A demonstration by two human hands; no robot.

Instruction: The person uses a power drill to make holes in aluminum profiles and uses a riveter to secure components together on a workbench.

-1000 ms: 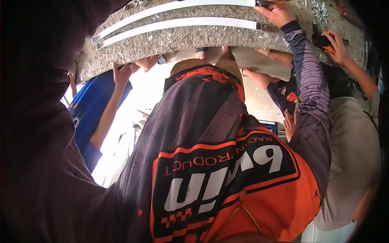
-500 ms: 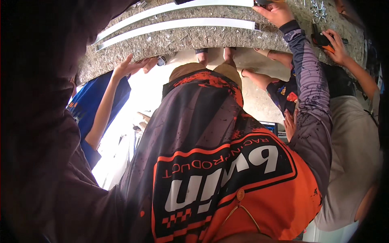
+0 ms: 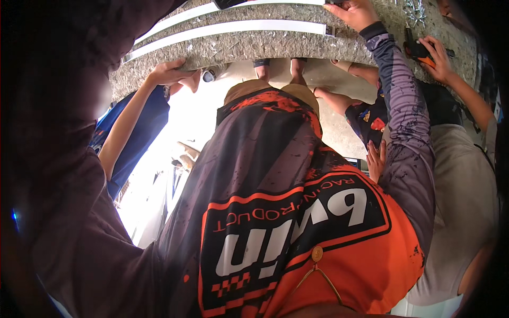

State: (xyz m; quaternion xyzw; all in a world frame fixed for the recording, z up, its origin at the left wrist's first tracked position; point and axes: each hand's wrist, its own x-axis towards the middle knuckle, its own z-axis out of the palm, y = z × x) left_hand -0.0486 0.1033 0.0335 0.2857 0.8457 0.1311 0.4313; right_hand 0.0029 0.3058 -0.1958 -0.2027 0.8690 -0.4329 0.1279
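Two long white strips lie side by side on a rough, worn worktop; the upper strip (image 3: 254, 10) is farther from me than the lower strip (image 3: 228, 32). My right hand (image 3: 354, 13) is at the right end of the upper strip, its fingers closed round a dark thing partly cut off by the top edge. The thumb reaches to the strip's end. A black object (image 3: 227, 3) shows in part over the upper strip's middle. My left arm reaches up along the left side, and its hand is outside the picture.
A co-worker's hand (image 3: 169, 72) rests at the worktop's near edge on the left. On the right, another person's hand (image 3: 437, 58) holds a black and orange tool (image 3: 419, 52). Small metal fasteners (image 3: 414, 11) lie in a pile at the far right of the worktop (image 3: 265, 46).
The left co-worker's hand has moved from hovering, fingers spread, onto the worktop's edge. More of the black object shows over the upper strip. My right hand keeps its place at the strip's end.
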